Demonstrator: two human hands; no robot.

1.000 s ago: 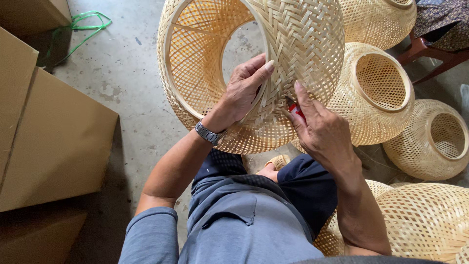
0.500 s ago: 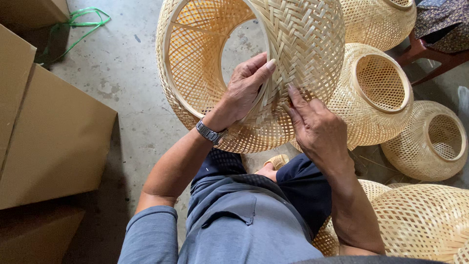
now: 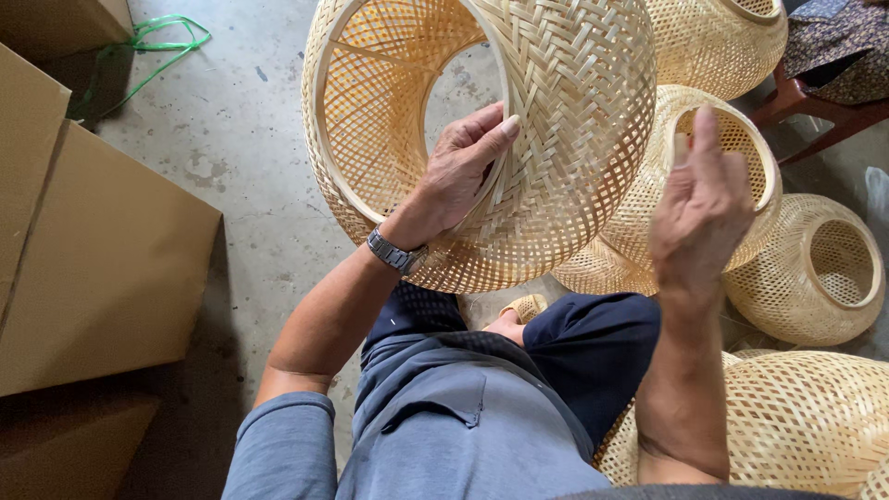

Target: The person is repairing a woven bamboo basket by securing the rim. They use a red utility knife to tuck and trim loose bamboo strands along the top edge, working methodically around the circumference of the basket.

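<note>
A large woven bamboo basket shade (image 3: 574, 139) with a wide round opening is held up over my lap. My left hand (image 3: 463, 171) grips its rim, thumb and fingers wrapped over the edge, with a metal watch on the wrist. My right hand (image 3: 701, 199) hovers to the right of the basket, lifted off it, fingers loosely together and pointing up, holding nothing that I can see.
Several similar woven bamboo shades (image 3: 815, 268) stand on the concrete floor at right and under my right arm. Brown cardboard boxes (image 3: 102, 268) lie at left, with a green strap (image 3: 157, 46) behind them. A wooden stool (image 3: 815, 102) stands at the top right.
My right hand has left the basket's weave and pulled away to the right and up. My left hand keeps its grip on the rim; the basket has turned slightly.
</note>
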